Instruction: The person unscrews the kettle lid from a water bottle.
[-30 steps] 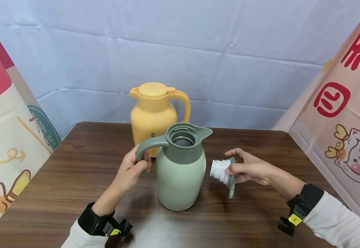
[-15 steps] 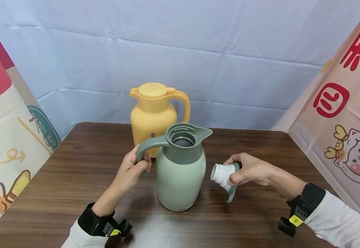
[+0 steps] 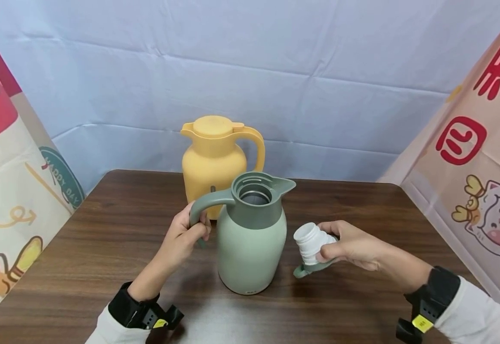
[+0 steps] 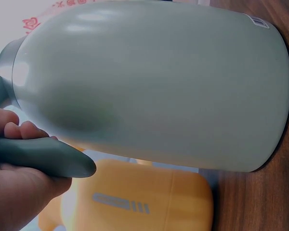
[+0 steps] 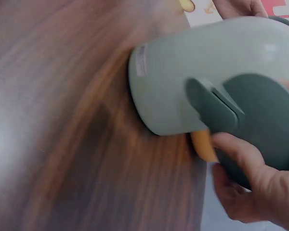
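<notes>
A pale green vacuum jug (image 3: 252, 248) stands upright on the table with its mouth uncovered and its spout toward the right. My left hand (image 3: 187, 231) grips the jug's dark green handle (image 3: 209, 200); the left wrist view shows the fingers wrapped round the handle (image 4: 48, 156). Right of the jug, above the table, my right hand (image 3: 349, 246) holds the jug's lid (image 3: 310, 241) between thumb and fingers. Its white threaded plug points up and its green cap faces down. In the right wrist view the flat green cap (image 5: 265, 115) overlaps the jug's body.
A yellow jug (image 3: 213, 162), its lid on, stands behind the green one, close to it. The brown wooden table (image 3: 125, 229) ends at a pale blue cloth backdrop (image 3: 250, 76). Printed cloths hang along the left and right sides.
My right hand has turned the lid over, so its white plug, which pointed left toward the jug, points up. The left hand and the green jug stay in place.
</notes>
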A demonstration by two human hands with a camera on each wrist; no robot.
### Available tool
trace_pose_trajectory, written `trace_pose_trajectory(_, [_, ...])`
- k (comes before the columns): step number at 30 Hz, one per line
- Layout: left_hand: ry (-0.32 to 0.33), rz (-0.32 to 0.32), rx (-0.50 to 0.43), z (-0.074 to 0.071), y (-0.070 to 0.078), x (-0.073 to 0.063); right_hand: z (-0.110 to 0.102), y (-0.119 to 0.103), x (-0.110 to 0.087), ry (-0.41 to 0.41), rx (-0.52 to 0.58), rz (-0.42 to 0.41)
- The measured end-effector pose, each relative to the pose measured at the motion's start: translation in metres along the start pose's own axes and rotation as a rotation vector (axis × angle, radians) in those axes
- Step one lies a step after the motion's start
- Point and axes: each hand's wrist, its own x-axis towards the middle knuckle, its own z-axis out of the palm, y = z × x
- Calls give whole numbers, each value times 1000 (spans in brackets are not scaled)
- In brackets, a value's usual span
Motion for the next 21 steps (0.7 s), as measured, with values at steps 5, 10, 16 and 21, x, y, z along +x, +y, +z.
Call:
trace_pose_trajectory(5, [-1, -4, 2, 0, 0, 0, 7, 11, -5, 162, -23, -111])
trace_pose_trajectory(10, [-4, 4, 3, 0, 0, 0, 13, 20, -10, 352, -124, -173])
trace_pose_trajectory(16, [-2, 17, 3, 0, 0, 0, 14, 30, -9, 459, -212, -230])
trace_pose_trajectory(21, [-2, 12, 6, 0, -1, 0, 18, 38, -5, 579, -432, -293])
